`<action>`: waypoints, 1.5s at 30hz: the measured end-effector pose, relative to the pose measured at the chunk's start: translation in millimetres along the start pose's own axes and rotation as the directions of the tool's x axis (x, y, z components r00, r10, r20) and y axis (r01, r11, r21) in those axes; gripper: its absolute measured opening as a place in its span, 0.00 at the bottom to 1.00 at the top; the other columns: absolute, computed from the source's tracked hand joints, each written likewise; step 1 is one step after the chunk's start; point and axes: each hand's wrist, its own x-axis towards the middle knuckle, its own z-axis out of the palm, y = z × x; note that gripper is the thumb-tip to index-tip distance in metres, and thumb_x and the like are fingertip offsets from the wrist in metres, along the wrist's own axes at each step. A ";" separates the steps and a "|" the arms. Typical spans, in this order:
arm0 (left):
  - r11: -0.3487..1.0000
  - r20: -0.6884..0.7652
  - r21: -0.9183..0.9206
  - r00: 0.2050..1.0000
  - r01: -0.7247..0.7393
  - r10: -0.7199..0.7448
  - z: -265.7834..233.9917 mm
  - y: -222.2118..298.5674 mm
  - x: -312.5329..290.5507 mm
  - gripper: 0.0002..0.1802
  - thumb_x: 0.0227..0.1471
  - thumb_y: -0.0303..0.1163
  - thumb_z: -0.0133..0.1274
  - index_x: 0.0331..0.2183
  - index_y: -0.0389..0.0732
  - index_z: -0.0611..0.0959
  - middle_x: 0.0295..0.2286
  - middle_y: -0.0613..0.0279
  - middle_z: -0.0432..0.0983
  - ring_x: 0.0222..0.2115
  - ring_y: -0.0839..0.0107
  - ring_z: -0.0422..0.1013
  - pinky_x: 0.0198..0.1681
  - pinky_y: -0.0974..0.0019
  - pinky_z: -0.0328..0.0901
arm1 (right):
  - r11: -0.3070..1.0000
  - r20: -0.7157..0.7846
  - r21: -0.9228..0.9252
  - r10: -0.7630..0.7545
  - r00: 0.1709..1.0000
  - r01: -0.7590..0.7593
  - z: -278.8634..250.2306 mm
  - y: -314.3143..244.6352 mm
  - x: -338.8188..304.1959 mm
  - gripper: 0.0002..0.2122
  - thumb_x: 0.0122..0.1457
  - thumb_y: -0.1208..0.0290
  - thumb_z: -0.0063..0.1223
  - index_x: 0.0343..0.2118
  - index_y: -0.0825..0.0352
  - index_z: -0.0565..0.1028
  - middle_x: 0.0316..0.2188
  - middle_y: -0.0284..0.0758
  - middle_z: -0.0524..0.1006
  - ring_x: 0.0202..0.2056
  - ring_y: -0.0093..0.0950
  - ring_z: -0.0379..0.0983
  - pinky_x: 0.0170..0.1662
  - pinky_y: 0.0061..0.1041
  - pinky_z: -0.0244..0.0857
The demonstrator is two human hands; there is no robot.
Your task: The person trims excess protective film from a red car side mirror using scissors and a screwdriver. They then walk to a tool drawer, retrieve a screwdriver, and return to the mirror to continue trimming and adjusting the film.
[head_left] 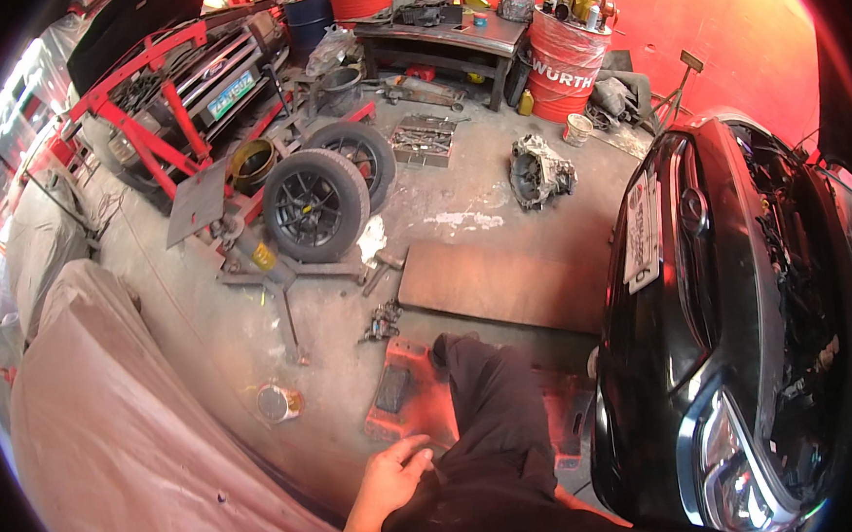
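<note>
My left hand (390, 480) is held in front of my left thigh, its fingers loosely stretched and apart, with nothing visible in them. Just beyond it lies a red plastic creeper board (432, 402) with a dark pad, and my leg in black trousers crosses over it. Of my right arm only a strip of bare skin (589, 508) shows beside my right thigh; the fingers are hidden. To the right stands a black car (680, 348) with its engine bay uncovered. A brown flat board (496, 286) lies on the floor ahead.
Two wheels (316, 204) lean by an engine stand (268, 259). A gearbox (540, 171), a tool tray (424, 141), a hammer (382, 271) and a small can (279, 403) are on the floor. A covered vehicle (114, 422) fills the left; a workbench (446, 33) and red drum (567, 67) stand behind.
</note>
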 end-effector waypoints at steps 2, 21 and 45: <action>0.995 0.059 0.087 0.998 -0.042 0.037 -0.7 13.4 53.2 0.17 0.60 0.35 0.59 0.48 0.37 0.84 0.30 0.55 0.86 0.33 0.66 0.83 0.40 0.63 0.74 | 0.998 0.016 0.007 0.057 0.998 -0.057 3.4 -20.6 27.6 0.14 0.58 0.65 0.60 0.40 0.71 0.82 0.36 0.43 0.84 0.34 0.34 0.82 0.38 0.31 0.74; 0.831 -0.075 0.458 0.945 0.316 -0.318 -29.4 111.8 638.3 0.45 0.58 0.54 0.54 0.65 0.32 0.62 0.54 0.31 0.72 0.57 0.38 0.67 0.62 0.49 0.61 | 0.955 -0.256 0.002 -0.288 0.923 0.298 -233.6 -576.5 340.9 0.12 0.62 0.70 0.55 0.44 0.72 0.78 0.27 0.34 0.79 0.24 0.25 0.74 0.30 0.25 0.69; 0.779 0.219 0.553 0.851 0.294 -0.477 -79.6 263.9 1222.8 0.34 0.62 0.52 0.52 0.58 0.36 0.72 0.50 0.37 0.77 0.52 0.38 0.71 0.57 0.45 0.66 | 0.994 0.054 0.045 -0.101 0.993 0.098 -194.4 -1232.6 606.4 0.12 0.67 0.69 0.54 0.48 0.71 0.76 0.35 0.38 0.82 0.26 0.24 0.78 0.29 0.23 0.72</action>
